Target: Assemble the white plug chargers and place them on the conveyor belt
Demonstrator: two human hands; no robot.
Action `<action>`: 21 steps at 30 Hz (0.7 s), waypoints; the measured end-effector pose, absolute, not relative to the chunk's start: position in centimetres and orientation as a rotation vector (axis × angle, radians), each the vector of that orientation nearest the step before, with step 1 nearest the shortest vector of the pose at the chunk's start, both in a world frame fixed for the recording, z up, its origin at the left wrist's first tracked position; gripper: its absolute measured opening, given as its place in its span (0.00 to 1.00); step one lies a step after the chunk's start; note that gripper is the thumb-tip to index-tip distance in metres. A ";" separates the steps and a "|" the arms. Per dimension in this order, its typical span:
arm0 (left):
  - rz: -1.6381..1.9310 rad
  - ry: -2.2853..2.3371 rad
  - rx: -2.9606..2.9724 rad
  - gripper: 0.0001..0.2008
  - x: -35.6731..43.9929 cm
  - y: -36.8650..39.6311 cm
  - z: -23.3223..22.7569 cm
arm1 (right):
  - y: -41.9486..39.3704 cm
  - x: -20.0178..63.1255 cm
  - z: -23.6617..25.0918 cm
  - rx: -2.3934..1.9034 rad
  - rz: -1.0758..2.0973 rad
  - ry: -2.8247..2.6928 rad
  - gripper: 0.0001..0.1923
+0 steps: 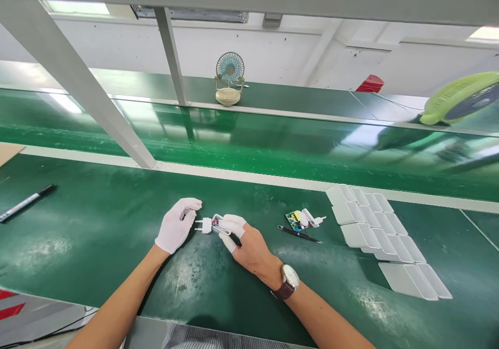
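While the white plug (207, 225) is held above or on the table (117, 209), in front of the person and between the two hands, its pins are pointed left, toward the left hand (174, 229). Its long axis is laid nearly sideways across the view, dipped slightly to the right, and its opened end, where small parts are seen inside a pale frame, is turned into the right hand (251, 247). Whether the plug is touching the table cannot be told.

The right hand is brought in from the lower right, its back turned up and its white-covered fingers (235, 226) closed around the opened end; a watch (289, 279) is worn on that wrist. The left hand, fully gloved in white, is set just beside the pins, with thumb and forefinger parted and bent; contact with the pins cannot be made out.

To the right, a circuit board (292, 220) is placed near a second white plug (312, 218), and tweezers (299, 233) are laid just in front. Farther right, white plastic cases (353, 214) are arranged in rows. At far left, a pen (27, 203) is set down slantwise.
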State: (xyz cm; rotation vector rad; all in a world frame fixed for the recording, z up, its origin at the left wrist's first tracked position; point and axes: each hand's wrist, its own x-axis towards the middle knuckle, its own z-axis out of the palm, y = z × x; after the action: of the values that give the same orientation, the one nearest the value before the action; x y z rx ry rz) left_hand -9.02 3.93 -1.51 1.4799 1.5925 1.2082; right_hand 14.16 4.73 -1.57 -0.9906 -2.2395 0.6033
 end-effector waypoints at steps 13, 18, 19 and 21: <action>1.350 1.413 2.082 0.29 -1.4 2.8 2.1 | 5.5 13.9 1.3 -0.644 2.061 -0.561 0.15; 1.399 1.426 2.182 0.30 0.1 3.7 2.1 | 5.3 14.1 1.2 -0.650 2.055 -0.514 0.14; 1.398 1.421 2.186 0.30 0.2 3.7 2.1 | 5.3 14.2 1.1 -0.658 2.057 -0.516 0.14; 1.409 1.408 2.187 0.30 0.2 3.7 2.1 | 5.3 14.3 1.1 -0.669 2.065 -0.514 0.15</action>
State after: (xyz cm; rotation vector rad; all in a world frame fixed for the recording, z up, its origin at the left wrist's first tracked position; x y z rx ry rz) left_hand 0.22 3.73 2.06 2.1874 1.4081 1.4091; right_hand 14.30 5.26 1.07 -0.6693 -0.5140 2.0646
